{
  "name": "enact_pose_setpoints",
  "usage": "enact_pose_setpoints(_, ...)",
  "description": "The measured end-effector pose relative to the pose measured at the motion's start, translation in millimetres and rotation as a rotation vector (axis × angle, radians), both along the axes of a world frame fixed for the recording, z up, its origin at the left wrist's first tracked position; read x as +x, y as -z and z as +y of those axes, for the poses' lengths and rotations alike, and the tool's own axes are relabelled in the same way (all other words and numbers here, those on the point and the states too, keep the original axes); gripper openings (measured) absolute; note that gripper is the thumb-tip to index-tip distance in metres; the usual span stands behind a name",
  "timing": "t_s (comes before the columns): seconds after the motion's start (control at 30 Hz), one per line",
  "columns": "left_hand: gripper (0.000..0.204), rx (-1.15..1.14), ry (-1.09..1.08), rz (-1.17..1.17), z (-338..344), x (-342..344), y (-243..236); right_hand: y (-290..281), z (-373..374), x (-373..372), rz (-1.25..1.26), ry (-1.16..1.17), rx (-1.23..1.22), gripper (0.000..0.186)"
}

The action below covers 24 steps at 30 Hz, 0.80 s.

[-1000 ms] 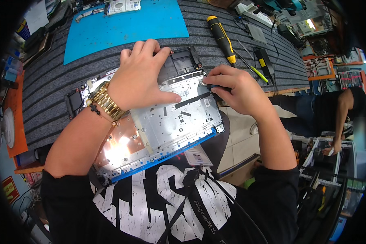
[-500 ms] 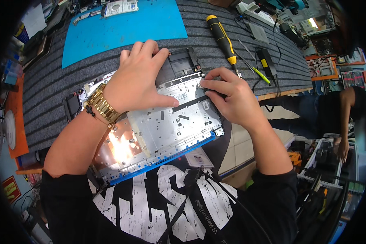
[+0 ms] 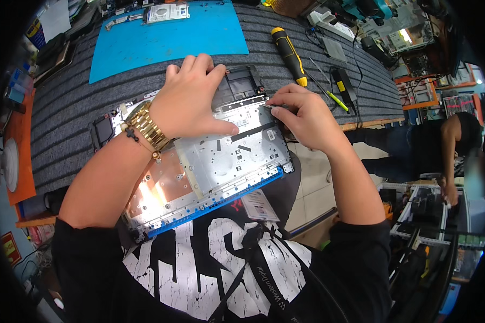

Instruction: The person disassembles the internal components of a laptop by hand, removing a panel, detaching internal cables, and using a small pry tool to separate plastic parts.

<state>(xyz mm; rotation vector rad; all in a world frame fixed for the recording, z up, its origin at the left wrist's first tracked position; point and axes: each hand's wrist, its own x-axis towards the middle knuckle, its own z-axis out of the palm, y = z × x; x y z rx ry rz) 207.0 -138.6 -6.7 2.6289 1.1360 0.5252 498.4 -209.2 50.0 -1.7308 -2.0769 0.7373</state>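
A laptop's silver palm-rest chassis (image 3: 221,159) lies inner side up, tilted between the bench edge and my lap, with a copper-coloured area at its left and a blue front edge. Across its upper part rests my left hand (image 3: 191,102), fingers spread and thumb stretched over the metal. At the chassis's upper right corner my right hand (image 3: 307,116) is closed in a pinch. Something small and metallic shows at those fingertips, but its kind is hidden. A black plastic part (image 3: 240,83) with flat panels sits along the far edge, beyond my left thumb.
A blue mat (image 3: 167,46) with a hard drive (image 3: 168,12) lies at the far left. A yellow-black screwdriver (image 3: 289,56), a green-handled thin tool (image 3: 337,102) and a black adapter (image 3: 343,89) lie at right. Another person (image 3: 415,140) stands beyond the bench at right.
My right hand has tilted, with its fingertips pinching at the same corner. The view has shifted slightly; my left hand stays flat on the chassis.
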Motion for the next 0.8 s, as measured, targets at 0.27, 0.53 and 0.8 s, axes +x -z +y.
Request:
enact_pose_setpoints(0.27, 0.121, 0.009, 0.002, 0.007, 1, 1, 2, -9, 18, 14, -0.270, -0.327, 0.198, 0.025)
enact_pose_setpoints(0.53, 0.121, 0.034, 0.001, 0.018, 1, 2, 3, -34, 41, 2, -0.548, -0.598, 0.283, 0.025)
enact_pose_setpoints(0.8, 0.122, 0.012, -0.018, 0.014, 0, 1, 1, -31, 30, -5, -0.684, -0.734, 0.616, 0.012)
